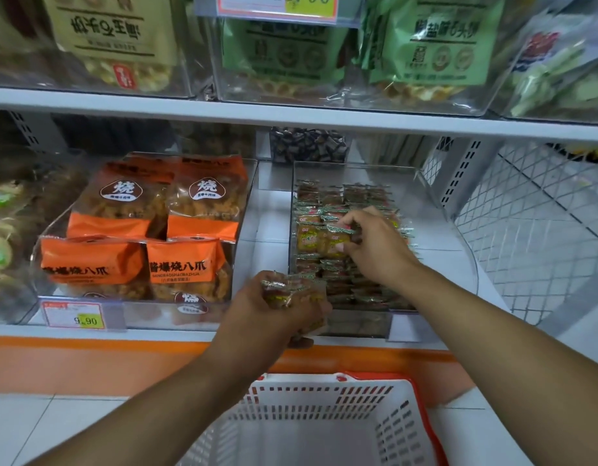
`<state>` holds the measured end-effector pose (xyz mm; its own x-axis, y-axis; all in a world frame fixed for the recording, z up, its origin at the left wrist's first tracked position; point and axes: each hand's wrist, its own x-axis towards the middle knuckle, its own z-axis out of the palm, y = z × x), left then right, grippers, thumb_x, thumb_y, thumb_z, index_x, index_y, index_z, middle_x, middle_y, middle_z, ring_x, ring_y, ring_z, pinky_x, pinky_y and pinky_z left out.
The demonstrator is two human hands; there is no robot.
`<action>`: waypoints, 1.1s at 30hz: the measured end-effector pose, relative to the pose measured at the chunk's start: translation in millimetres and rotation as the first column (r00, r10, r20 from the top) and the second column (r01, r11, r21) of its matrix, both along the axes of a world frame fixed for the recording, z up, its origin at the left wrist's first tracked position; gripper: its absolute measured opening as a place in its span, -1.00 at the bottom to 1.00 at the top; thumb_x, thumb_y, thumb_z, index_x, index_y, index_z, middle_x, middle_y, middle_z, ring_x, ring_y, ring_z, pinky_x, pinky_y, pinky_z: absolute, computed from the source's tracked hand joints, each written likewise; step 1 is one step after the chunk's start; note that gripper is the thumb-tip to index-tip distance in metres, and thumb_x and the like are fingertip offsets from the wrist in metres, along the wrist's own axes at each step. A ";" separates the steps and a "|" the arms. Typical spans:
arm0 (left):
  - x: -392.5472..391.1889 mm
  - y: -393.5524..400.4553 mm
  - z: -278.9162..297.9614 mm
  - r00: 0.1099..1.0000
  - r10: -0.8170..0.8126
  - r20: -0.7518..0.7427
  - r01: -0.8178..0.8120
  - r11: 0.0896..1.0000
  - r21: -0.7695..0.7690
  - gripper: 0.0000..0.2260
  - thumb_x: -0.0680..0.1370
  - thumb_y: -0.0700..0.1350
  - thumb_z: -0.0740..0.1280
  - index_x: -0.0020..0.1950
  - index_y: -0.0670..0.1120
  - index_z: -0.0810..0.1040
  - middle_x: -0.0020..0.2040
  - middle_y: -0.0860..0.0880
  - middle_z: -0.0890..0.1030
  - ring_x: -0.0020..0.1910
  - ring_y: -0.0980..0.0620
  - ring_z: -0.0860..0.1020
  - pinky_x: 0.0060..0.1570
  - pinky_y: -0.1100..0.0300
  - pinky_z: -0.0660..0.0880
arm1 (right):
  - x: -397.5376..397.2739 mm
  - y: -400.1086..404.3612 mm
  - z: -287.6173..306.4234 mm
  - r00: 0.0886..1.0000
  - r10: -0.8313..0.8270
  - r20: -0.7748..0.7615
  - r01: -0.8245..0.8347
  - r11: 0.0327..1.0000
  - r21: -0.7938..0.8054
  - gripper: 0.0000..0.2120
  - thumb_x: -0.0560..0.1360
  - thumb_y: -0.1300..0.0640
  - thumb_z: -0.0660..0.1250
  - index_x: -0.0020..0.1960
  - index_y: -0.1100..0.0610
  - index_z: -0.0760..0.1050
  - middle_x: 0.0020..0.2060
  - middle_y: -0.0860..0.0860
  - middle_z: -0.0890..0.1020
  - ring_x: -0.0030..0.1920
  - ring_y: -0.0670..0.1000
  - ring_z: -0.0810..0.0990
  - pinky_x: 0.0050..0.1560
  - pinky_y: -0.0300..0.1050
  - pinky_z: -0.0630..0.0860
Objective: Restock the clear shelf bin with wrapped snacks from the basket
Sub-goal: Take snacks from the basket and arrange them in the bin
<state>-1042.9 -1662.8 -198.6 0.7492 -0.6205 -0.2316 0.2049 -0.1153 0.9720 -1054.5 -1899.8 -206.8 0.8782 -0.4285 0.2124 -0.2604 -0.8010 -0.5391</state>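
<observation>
The clear shelf bin [435,210] stands on the lower shelf, right of centre, with several small wrapped snacks [327,196] lying in rows inside. My right hand [371,243] reaches into the bin and pinches one or two wrapped snacks [319,238] over the rows. My left hand [284,307] hovers at the bin's front left corner, gripping a bunch of wrapped snacks [285,290]. The white basket [324,422] with a red rim sits on the floor below my arms; the part of its inside that shows holds nothing.
A clear bin [146,307] of orange snack bags stands left of the snack bin, with a 9.90 price tag [75,316] on its front. The upper shelf [290,116] carries bins of green and beige bags. A white wire mesh panel [539,230] closes the right side.
</observation>
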 end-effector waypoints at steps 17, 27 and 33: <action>-15.1 -17.4 0.3 0.999 -0.036 -0.006 0.036 0.999 -0.022 -0.53 0.31 -0.03 0.63 0.17 0.01 0.60 -0.04 0.04 0.74 -0.07 -0.02 0.74 -0.12 -0.01 0.69 | -42.1 -54.5 9.0 0.970 -0.201 -0.139 0.196 0.979 -0.048 -0.67 0.47 0.38 0.45 0.16 0.11 0.52 0.22 0.12 0.58 0.07 0.08 0.58 -0.02 -0.23 0.40; -13.2 -17.5 -2.3 0.996 -0.089 -0.023 0.088 0.995 -0.036 -0.54 0.33 -0.02 0.62 0.19 0.04 0.61 0.00 0.05 0.74 -0.01 -0.02 0.73 -0.08 0.00 0.69 | -39.4 -49.6 2.8 0.965 -0.240 -0.105 0.236 0.971 -0.047 -0.53 0.49 0.28 0.46 0.33 0.08 0.41 0.29 0.11 0.38 0.18 0.15 0.53 0.15 -0.19 0.37; -11.6 -19.3 -1.2 0.997 -0.051 -0.060 0.047 0.997 -0.061 -0.49 0.31 0.00 0.64 0.22 0.00 0.60 0.02 0.00 0.74 -0.02 -0.05 0.73 -0.09 0.00 0.68 | -20.6 -11.7 14.3 0.999 0.038 -0.002 -0.036 0.920 -0.390 -0.51 0.54 0.05 0.44 0.44 -0.07 0.43 0.08 -0.05 0.47 0.13 0.02 0.51 0.14 -0.02 0.53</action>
